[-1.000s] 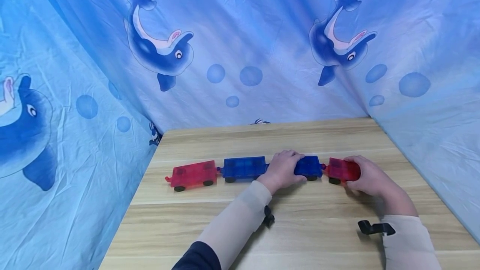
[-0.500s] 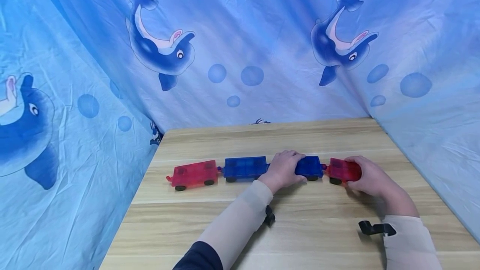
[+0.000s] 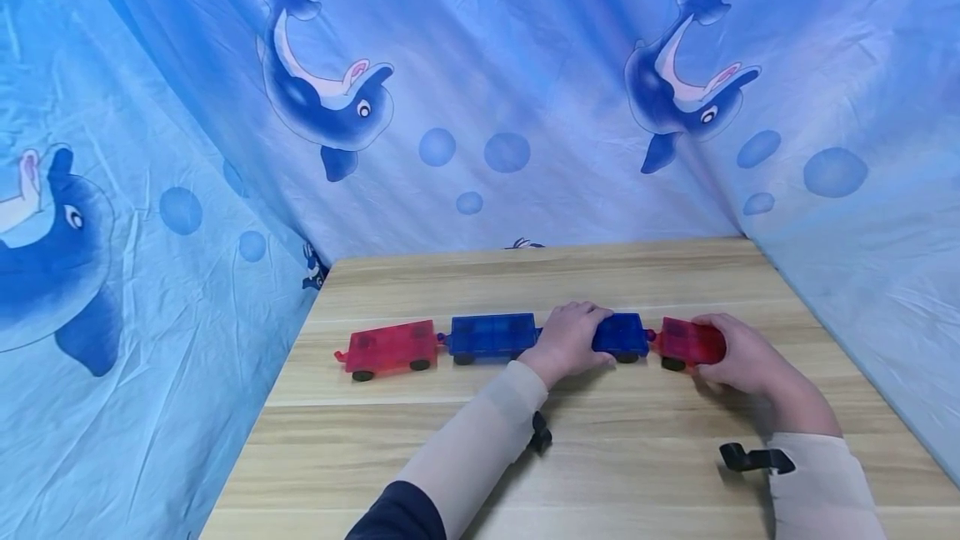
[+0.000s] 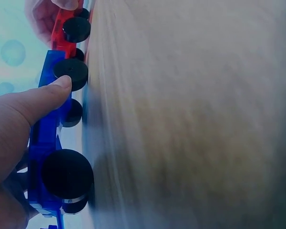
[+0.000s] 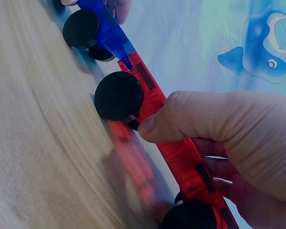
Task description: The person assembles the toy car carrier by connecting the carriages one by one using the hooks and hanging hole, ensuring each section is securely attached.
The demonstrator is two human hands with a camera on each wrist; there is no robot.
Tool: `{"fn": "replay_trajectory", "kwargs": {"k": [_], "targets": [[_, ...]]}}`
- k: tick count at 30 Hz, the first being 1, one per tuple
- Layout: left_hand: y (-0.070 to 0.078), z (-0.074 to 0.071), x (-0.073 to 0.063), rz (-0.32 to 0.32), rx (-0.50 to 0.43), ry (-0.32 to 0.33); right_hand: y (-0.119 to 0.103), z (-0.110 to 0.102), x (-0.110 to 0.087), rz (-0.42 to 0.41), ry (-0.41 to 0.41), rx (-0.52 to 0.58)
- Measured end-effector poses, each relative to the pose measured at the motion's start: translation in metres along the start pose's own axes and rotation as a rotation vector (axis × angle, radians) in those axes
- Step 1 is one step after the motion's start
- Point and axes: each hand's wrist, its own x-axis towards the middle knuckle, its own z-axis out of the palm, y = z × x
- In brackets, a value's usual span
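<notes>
A toy train of see-through cars on black wheels stands across the table. My left hand (image 3: 567,345) lies over the right-hand blue train car (image 3: 621,334) and grips it by the sides, covering its left part. In the left wrist view its thumb presses beside a front wheel (image 4: 71,74). At the right end my right hand (image 3: 752,363) holds a red train car (image 3: 684,342), thumb on the near side and fingers behind. The two held cars meet at a small red coupling (image 3: 651,335). Another blue car (image 3: 491,334) and a red car (image 3: 392,347) follow to the left.
Beneath the cars is a wood-grain table (image 3: 600,465). Blue dolphin-print curtains (image 3: 487,65) rise behind it and along both sides. A black bracket (image 3: 756,458) sticks out from the right sleeve, and another (image 3: 539,433) from the left one.
</notes>
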Motion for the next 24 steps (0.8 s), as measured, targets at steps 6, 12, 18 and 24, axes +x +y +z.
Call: {"fn": "replay_trajectory", "kwargs": {"k": [6, 12, 18, 24], "targets": [[0.0, -0.002, 0.0, 0.004, -0.006, 0.002, 0.002, 0.0, -0.001, 0.004, -0.006, 0.0], [0.0, -0.002, -0.002, 0.014, -0.005, 0.004, 0.001, -0.002, -0.001, -0.02, -0.011, 0.005], [-0.001, 0.001, -0.002, 0.017, -0.018, 0.006, 0.001, -0.004, -0.002, -0.046, -0.018, -0.012], [-0.002, 0.002, -0.001, 0.022, -0.024, 0.007, 0.002, -0.011, 0.0, -0.065, -0.056, -0.013]]}}
